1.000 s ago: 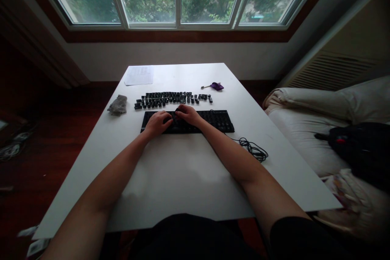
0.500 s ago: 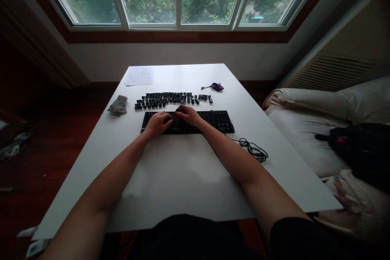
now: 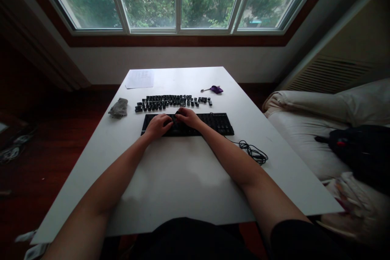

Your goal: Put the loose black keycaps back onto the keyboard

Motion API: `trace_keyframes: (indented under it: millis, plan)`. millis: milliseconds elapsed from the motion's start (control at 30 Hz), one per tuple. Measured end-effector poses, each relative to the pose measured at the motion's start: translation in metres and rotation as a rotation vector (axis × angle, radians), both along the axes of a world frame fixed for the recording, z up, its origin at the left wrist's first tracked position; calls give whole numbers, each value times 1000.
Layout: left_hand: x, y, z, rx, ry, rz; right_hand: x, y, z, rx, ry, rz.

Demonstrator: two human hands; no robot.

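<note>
A black keyboard (image 3: 217,124) lies across the middle of the white table (image 3: 183,178). My left hand (image 3: 158,126) rests on its left part, with a gap between the curved thumb and forefinger. Over the keyboard's middle, my right hand (image 3: 189,118) pinches a small dark keycap (image 3: 177,113) at its fingertips, partly hidden by the fingers. Rows of loose black keycaps (image 3: 164,100) stand on the table just beyond the keyboard. The keyboard's black cable (image 3: 252,152) lies coiled at its right, near my right forearm.
A crumpled grey cloth (image 3: 118,108) sits left of the keycaps. Farther back are a paper sheet (image 3: 140,79) and a purple object with a thin handle (image 3: 217,89). A pale sofa (image 3: 298,126) with a black bag (image 3: 362,150) stands right of the table.
The view has tilted slightly, so the table and keyboard sit a little lower in the picture. Both hands keep nearly the same place on the keyboard.
</note>
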State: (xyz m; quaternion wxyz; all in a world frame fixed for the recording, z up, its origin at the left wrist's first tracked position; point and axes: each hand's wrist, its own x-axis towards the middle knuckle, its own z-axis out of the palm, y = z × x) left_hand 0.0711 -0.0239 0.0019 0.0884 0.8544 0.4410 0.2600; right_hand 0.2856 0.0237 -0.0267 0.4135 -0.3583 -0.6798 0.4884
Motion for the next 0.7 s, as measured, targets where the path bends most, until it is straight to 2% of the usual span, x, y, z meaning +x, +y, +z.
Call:
trace_keyframes:
  millis: [267,700]
  plan:
    - [0,-1,1,-5,2,9,1,-2,3,8,-24,-2]
    - [0,0,-1,8,9,9,2,3,-5,87,-50,-15]
